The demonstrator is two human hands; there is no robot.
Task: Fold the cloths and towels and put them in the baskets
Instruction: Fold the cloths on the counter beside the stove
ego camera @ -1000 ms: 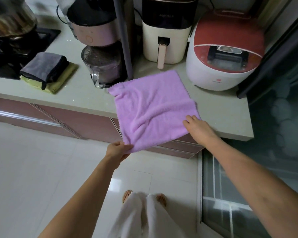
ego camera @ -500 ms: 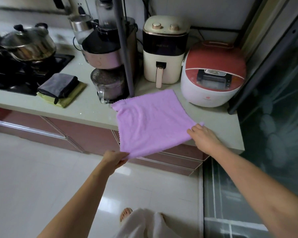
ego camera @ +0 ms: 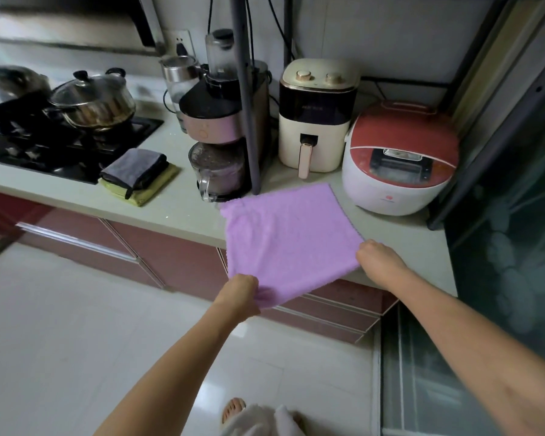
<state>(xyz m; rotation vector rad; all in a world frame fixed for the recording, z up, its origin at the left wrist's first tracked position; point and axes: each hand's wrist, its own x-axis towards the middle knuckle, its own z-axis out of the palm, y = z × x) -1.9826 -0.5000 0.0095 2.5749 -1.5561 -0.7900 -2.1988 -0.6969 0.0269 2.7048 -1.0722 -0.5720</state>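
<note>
A purple cloth (ego camera: 288,237) lies spread over the front edge of the pale countertop (ego camera: 177,209), its near part hanging past the edge. My left hand (ego camera: 241,292) pinches the cloth's near left corner, in front of the counter. My right hand (ego camera: 376,256) grips the near right corner at the counter's edge. A folded grey cloth (ego camera: 136,166) rests on a folded yellow-green cloth (ego camera: 145,190) further left on the counter. No basket is in view.
Behind the purple cloth stand a blender (ego camera: 216,146), a dark pole (ego camera: 247,99), a cream air fryer (ego camera: 317,118) and a red and white rice cooker (ego camera: 397,158). A stove with pots (ego camera: 92,99) is at the left. A glass door (ego camera: 501,247) is on the right.
The view has tilted up, showing more of the wall and stove. The cloth is pulled flatter, with fewer wrinkles. Both hands hold the same corners.
</note>
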